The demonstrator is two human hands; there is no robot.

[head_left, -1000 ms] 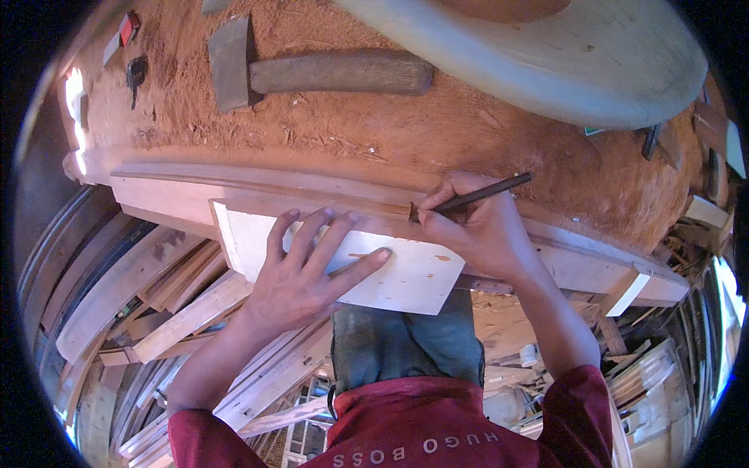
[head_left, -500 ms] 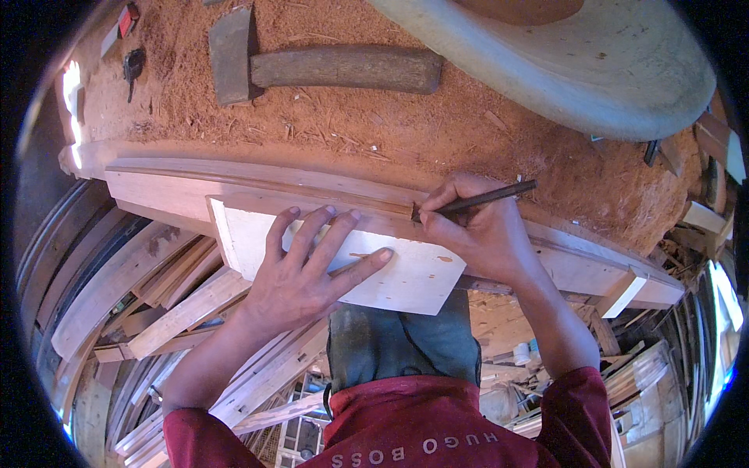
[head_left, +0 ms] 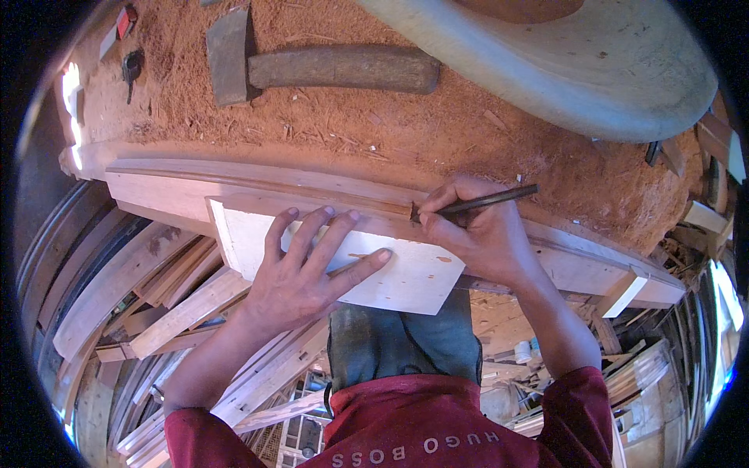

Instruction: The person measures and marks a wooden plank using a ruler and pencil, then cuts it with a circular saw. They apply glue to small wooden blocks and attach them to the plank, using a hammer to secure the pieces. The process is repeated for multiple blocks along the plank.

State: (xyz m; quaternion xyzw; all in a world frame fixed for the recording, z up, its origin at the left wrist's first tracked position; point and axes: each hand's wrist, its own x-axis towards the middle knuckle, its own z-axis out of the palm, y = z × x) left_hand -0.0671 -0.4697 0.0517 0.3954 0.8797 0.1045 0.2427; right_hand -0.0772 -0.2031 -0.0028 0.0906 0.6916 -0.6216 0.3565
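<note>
White-faced board (head_left: 402,279) past near edge of beam (head_left: 160,193)

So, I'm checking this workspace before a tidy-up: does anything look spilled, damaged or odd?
Two things. Sawdust lies scattered around the axe, loose, like waste left unswept. The white board under the left hand has brown patches breaking up its otherwise pale face; I can't tell whether they are stains or chips.
</note>
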